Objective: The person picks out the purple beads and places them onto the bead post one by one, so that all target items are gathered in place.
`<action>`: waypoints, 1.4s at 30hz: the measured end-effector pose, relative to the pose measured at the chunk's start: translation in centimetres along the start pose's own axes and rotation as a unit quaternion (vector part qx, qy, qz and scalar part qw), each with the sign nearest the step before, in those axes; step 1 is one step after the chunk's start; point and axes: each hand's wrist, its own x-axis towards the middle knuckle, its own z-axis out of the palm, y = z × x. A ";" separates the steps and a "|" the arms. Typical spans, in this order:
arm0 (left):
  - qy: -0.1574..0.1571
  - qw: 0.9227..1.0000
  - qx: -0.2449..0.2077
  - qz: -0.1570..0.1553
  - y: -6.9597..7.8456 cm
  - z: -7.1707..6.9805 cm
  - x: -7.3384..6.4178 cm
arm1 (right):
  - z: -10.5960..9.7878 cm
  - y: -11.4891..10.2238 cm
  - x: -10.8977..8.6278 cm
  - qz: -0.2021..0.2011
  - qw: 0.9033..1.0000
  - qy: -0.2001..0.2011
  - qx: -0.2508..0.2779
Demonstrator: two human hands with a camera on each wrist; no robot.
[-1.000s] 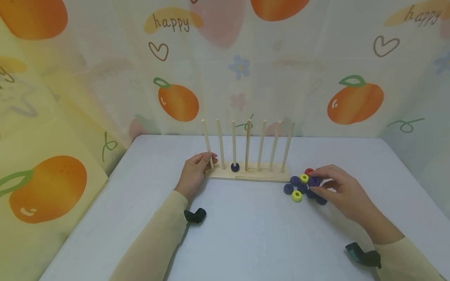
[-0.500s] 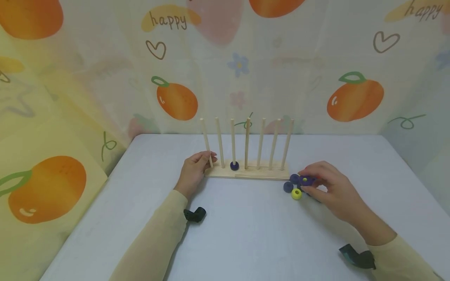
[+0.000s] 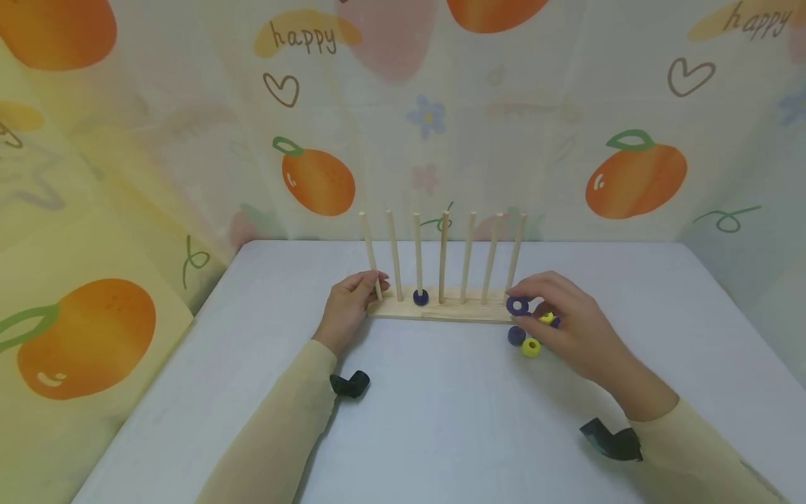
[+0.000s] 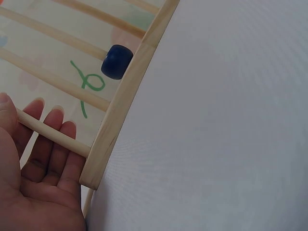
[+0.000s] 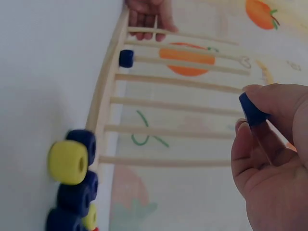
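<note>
A wooden peg rack (image 3: 466,312) with a row of upright pegs stands on the table. One dark blue bead (image 3: 420,297) sits at the foot of its third peg from the left. My left hand (image 3: 350,301) holds the leftmost peg (image 4: 55,134) low down, thumb on one side and fingers behind. Beside the rack's right end, my right hand (image 3: 569,315) pinches another blue bead (image 5: 253,109) between thumb and index finger, its hole showing in the head view. Under that hand lie loose beads, among them a yellow bead (image 3: 531,348) and a blue one (image 3: 516,336), some partly hidden.
The rack stands on a white-covered table (image 3: 428,420). Behind it hangs a patterned cloth (image 3: 504,140) with printed oranges. In the right wrist view, a bit of red shows at the bottom of the bead pile.
My right hand has lifted the blue bead from the pile and moved left to the rack's right end. The left hand has stayed at its peg.
</note>
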 end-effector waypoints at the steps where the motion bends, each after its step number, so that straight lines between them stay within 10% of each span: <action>1: -0.001 1.000 -0.001 0.001 0.0 0.0 0.0 | 0.1 -0.2 0.4 -0.003 1.000 0.000 0.002; 42: 0.003 1.000 -0.002 -0.001 -0.1 0.1 0.1 | 2.8 -3.0 10.2 -0.035 0.999 0.003 0.034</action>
